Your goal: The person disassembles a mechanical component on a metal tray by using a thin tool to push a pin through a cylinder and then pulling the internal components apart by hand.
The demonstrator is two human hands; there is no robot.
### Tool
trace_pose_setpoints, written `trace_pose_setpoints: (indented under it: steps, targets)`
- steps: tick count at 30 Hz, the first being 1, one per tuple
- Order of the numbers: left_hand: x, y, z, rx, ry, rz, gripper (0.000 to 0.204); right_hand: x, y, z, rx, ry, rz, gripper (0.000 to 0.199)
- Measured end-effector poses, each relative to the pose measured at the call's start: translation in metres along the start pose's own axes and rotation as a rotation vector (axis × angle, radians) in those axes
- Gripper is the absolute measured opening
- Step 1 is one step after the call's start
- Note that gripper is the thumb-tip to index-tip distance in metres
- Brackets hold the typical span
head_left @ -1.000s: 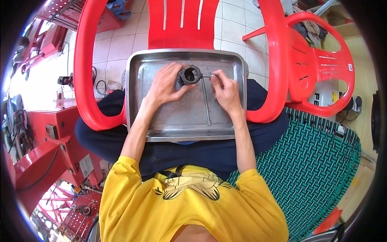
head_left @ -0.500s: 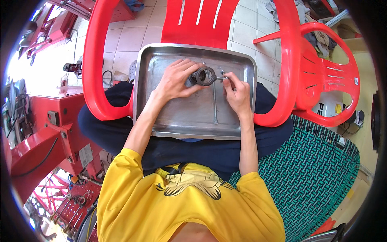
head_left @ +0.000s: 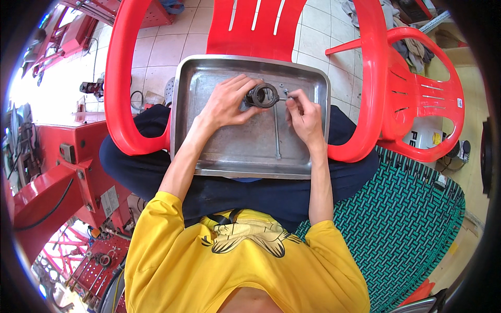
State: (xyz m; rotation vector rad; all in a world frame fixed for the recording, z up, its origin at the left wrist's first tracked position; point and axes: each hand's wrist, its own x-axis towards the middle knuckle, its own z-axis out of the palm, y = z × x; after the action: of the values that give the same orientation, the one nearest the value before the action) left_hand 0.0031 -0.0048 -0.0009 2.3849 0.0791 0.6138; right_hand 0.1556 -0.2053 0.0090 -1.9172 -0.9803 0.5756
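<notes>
A dark, round metal part with a ring-shaped opening (head_left: 276, 96) is gripped by my left hand (head_left: 227, 103), whose fingers and thumb wrap its left side. From the ring's right side a thin bolt-like metal pin (head_left: 283, 99) sticks out. My right hand (head_left: 305, 116) pinches the pin's outer end between thumb and fingers. Both hands are over a shallow steel tray (head_left: 224, 156) on the red chair's seat. In the tray, below the ring, lies a long thin metal rod with a small end piece (head_left: 277, 138). Small metal hardware (head_left: 282, 85) lies beyond my right fingertips.
Red chair armrests (head_left: 121, 78) rise on both sides of the tray. A second red chair (head_left: 412, 104) stands to the right, with a green-and-black woven seat (head_left: 396, 224) nearer. Red metal machinery (head_left: 68, 167) is at the left, above a red perforated panel with parts (head_left: 107, 271).
My right fingers have shifted slightly at the pin's end, and the lower fingers look more curled. The ring stays in my left hand; the whole view has shifted slightly.
</notes>
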Motion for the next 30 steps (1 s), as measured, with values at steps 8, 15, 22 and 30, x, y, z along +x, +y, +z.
trace_pose_setpoints:
  steps: [8, 15, 22, 30]
  targets:
    - [-0.001, -0.001, -0.002, 0.01, 0.004, -0.034, 0.062, 0.0, 0.002, -0.003, 0.045, -0.045, 0.017, 0.028]
    - [0.001, 0.002, -0.002, -0.007, 0.004, -0.04, 0.06, 0.0, -0.006, -0.001, 0.15, 0.004, -0.02, 0.026]
    - [0.0, 0.002, -0.003, 0.011, -0.025, -0.033, 0.058, -0.001, -0.001, -0.005, 0.085, -0.037, 0.03, 0.028]
    - [-0.001, 0.0, -0.001, 0.021, -0.026, -0.017, 0.058, -0.001, -0.011, -0.007, 0.111, -0.022, 0.072, 0.03]
